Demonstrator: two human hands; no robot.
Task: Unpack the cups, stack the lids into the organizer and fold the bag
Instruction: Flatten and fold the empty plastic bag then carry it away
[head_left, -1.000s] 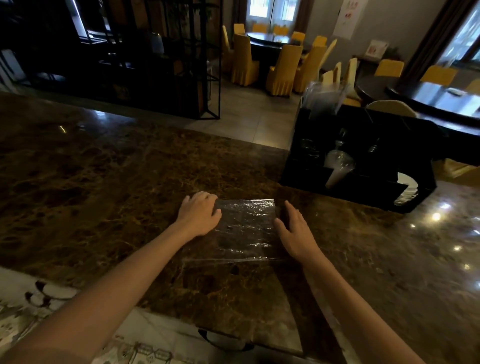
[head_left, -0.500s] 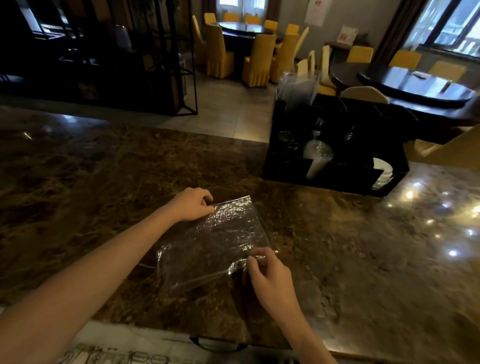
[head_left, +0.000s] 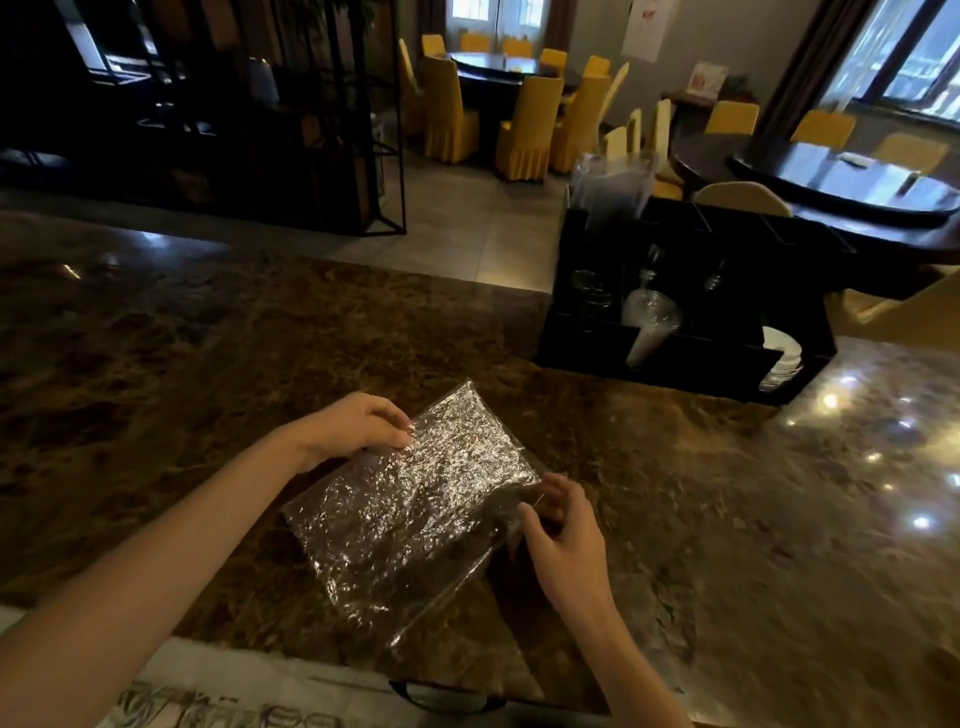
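since half a second ago both hands keep their grip and the bag sits a bit more skewed, near end swung toward the left; a second ago both palms lay flat at its sides.

head view: clear crinkly bag (head_left: 410, 499) lies flattened on the brown marble tabletop (head_left: 182, 364), turned diagonally, far corner pointing up-right. left hand (head_left: 358, 423) at the bag's far left edge, fingers (head_left: 397, 415) curled, pinching the plastic there. right hand (head_left: 563, 530) at the bag's right edge, thumb and fingertips pinching the edge, a thin fold of plastic trailing down toward the near tabletop rim. both forearms bare, coming in from the bottom.

black organizer (head_left: 691, 364) stands on the tabletop to the far right, well apart from the bag. clear cup stack (head_left: 649, 322) lies tilted in a front compartment, white lids (head_left: 782, 358) stacked on edge in the right end compartment, more clear cups (head_left: 610, 179) standing up out of the back left corner. small items in the other slots too dark to tell.

behind: yellow-covered chairs (head_left: 524, 124) round dark dining tables, black metal shelf frame (head_left: 311, 130) on the left.
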